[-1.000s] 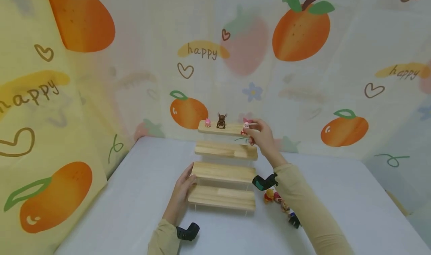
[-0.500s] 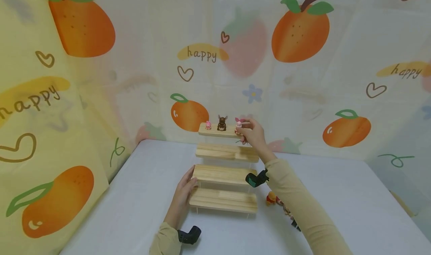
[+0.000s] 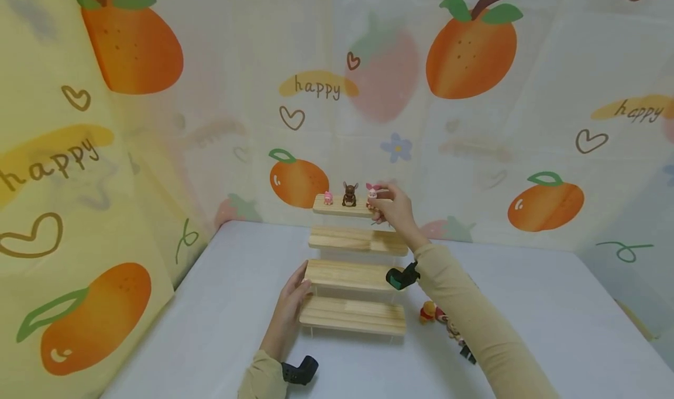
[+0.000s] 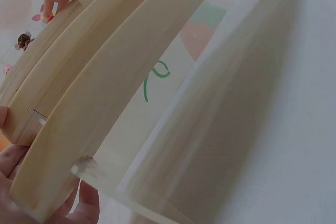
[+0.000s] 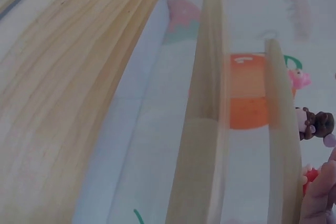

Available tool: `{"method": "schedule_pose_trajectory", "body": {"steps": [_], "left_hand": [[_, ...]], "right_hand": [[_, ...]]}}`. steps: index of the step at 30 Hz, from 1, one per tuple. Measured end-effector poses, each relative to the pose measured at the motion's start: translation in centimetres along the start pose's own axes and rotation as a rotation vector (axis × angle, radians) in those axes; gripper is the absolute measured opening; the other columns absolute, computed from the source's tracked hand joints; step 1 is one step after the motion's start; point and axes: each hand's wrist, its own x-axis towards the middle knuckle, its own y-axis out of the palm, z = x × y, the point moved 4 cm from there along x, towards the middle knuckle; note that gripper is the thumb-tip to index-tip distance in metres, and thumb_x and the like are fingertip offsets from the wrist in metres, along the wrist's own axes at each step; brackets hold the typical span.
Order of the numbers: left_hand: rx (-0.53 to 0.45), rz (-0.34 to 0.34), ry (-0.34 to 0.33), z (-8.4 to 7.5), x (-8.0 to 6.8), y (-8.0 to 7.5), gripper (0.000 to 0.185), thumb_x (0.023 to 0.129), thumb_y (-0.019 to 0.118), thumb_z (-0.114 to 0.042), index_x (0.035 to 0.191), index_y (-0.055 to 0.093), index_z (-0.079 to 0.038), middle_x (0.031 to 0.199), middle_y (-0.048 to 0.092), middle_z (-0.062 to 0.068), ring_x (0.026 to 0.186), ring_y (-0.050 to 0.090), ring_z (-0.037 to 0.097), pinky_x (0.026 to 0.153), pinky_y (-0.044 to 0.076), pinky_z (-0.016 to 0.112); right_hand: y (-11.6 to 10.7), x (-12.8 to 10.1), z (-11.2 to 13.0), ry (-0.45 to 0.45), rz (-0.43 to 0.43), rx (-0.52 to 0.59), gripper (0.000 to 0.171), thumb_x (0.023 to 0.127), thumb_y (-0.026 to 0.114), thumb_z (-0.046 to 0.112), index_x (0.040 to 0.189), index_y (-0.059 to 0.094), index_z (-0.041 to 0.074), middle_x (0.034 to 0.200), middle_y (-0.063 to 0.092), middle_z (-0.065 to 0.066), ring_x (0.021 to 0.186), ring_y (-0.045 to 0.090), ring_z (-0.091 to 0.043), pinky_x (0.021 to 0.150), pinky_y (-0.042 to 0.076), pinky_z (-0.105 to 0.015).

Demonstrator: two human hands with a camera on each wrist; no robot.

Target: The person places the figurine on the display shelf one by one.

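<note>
A four-tier wooden step shelf (image 3: pixel 354 273) stands on the white table (image 3: pixel 526 305). On its top tier (image 3: pixel 339 207) are a small pink figurine (image 3: pixel 328 198) and a brown figurine (image 3: pixel 350 194). My right hand (image 3: pixel 380 203) pinches a pink-eared figurine (image 3: pixel 372 192) at the top tier's right end, just beside the brown one. My left hand (image 3: pixel 300 279) rests with straight fingers against the left end of the second-lowest tier. In the right wrist view a fingertip (image 5: pixel 320 195) shows beside the brown figurine (image 5: pixel 315 123). In the left wrist view the palm (image 4: pixel 13 169) lies against the tier's end.
Several small figurines (image 3: pixel 429 312) lie on the table right of the shelf's bottom tier, partly hidden by my right sleeve (image 3: pixel 474 323). A fruit-print cloth backdrop (image 3: pixel 474 124) closes the back and left side.
My right hand has carried the pink-eared figurine leftward along the top tier, closer to the brown figurine. The left hand has stayed on the shelf's left end.
</note>
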Motion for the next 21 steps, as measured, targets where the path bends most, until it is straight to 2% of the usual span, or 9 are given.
{"method": "schedule_pose_trajectory", "body": {"steps": [4,10,17,21], "left_hand": [[-0.007,-0.004,-0.009,0.2,0.0,0.1,0.055,0.091,0.049,-0.012,0.137,0.025,0.006,0.142,0.022,0.021,0.128,0.021,0.031,0.098,0.027,0.042],[-0.02,-0.005,-0.009,0.2,0.0,0.1,0.056,0.091,0.05,-0.014,0.138,0.025,0.005,0.142,0.022,0.019,0.129,0.02,0.03,0.101,0.023,0.042],[-0.014,-0.004,0.001,-0.2,-0.4,0.0,0.056,0.092,0.048,-0.013,0.138,0.023,0.005,0.141,0.023,0.021,0.122,0.031,0.031,0.092,0.035,0.03],[0.012,0.008,0.021,-0.3,-0.2,0.2,0.055,0.092,0.048,-0.013,0.137,0.024,0.007,0.141,0.023,0.023,0.123,0.03,0.033,0.092,0.035,0.032]], "right_hand": [[-0.1,0.0,0.0,-0.019,0.002,0.002,0.042,0.086,0.057,0.004,0.127,0.044,0.0,0.108,0.056,-0.02,0.044,0.052,-0.01,0.045,0.049,-0.024],[-0.3,0.4,-0.8,-0.06,0.023,0.029,0.046,0.085,0.061,0.01,0.126,0.044,0.0,0.107,0.057,-0.017,0.047,0.055,-0.012,0.048,0.05,-0.027],[-0.8,-0.2,-0.1,-0.04,0.063,-0.003,0.041,0.083,0.063,0.012,0.121,0.049,0.006,0.113,0.055,-0.015,0.053,0.059,-0.02,0.052,0.052,-0.033],[-1.9,-1.0,0.6,-0.014,0.05,-0.004,0.037,0.087,0.059,0.012,0.121,0.049,0.002,0.116,0.053,-0.017,0.051,0.058,-0.021,0.05,0.051,-0.03]]}}
